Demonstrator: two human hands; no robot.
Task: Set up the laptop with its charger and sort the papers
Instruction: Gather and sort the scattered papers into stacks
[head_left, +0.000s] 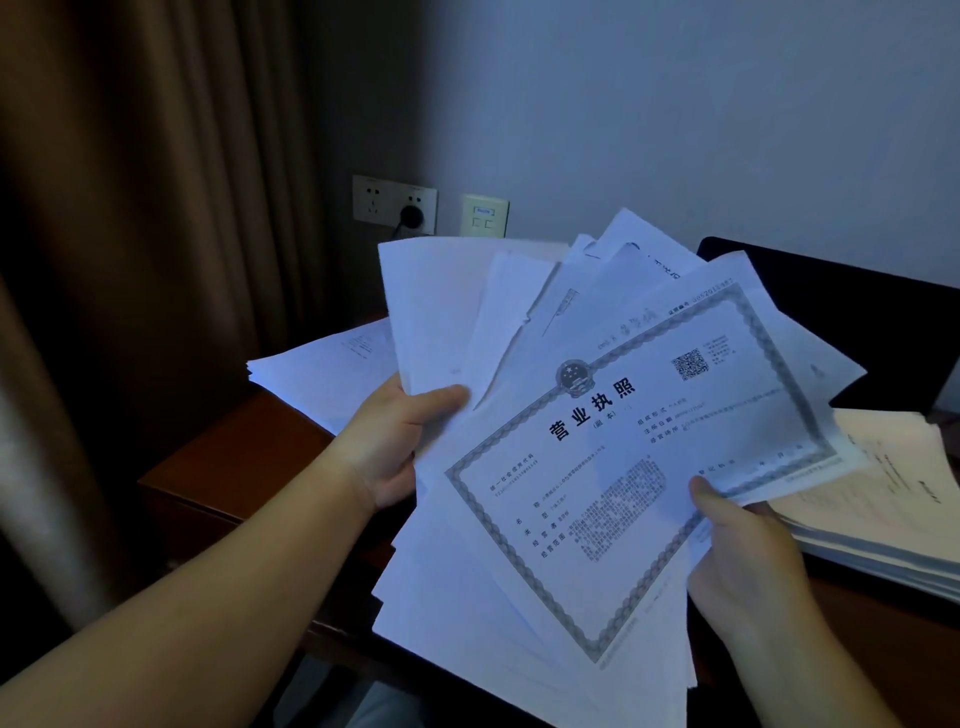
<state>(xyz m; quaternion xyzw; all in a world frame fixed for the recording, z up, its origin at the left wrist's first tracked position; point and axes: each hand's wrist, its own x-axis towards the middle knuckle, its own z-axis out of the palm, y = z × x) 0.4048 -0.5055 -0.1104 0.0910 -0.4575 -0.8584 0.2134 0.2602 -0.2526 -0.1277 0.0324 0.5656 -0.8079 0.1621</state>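
I hold a loose fan of white papers (467, 545) above the desk. On top lies a bordered certificate sheet (639, 457) with an emblem and a QR code. My left hand (395, 447) grips the fan at its left edge, thumb on top. My right hand (737, 551) pinches the certificate's lower right edge, thumb over it. The black laptop (852, 317) stands open at the back right, partly hidden by the papers. A dark charger plug (411, 215) sits in the wall socket.
A paper stack (317, 379) lies on the wooden desk (234, 467) at the back left. A thicker stack (893, 509) lies at the right under the laptop's front. A brown curtain hangs at the left. A second wall plate (484, 215) is beside the socket.
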